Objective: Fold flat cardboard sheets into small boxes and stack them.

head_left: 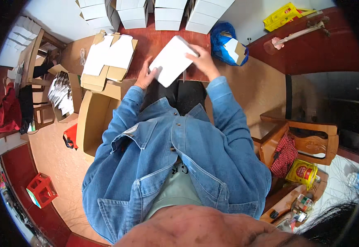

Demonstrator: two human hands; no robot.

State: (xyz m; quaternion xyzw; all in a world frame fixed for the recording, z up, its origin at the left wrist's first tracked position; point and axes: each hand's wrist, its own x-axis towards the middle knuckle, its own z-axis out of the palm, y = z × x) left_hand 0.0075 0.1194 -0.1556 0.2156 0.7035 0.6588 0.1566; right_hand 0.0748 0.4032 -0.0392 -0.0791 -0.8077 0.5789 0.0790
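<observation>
- A flat white rectangular cardboard box [172, 60] is held between both hands above the near edge of the reddish-brown wooden table [155, 39], just in front of the person's lap.
- The left hand [146, 77] is pressed against the box's lower left end, fingers curled around its edge; the right hand [204, 61] is closed over its upper right corner.
- The box is tilted, its long axis running from lower left to upper right, its broad face turned up toward the camera.
- Open table surface is seen only in a narrow strip around the box. Behind it, the far edge is lined with a row of stacked white boxes [167, 14].
- To the left, room is limited by an open brown carton holding flat white box blanks [107, 55], which lies near the left hand.
- To the right, a blue plastic bag [224, 41] sits just beside the right hand.
- Below left, a large empty brown carton [93, 119] stands on the floor against the person's denim sleeve.
</observation>
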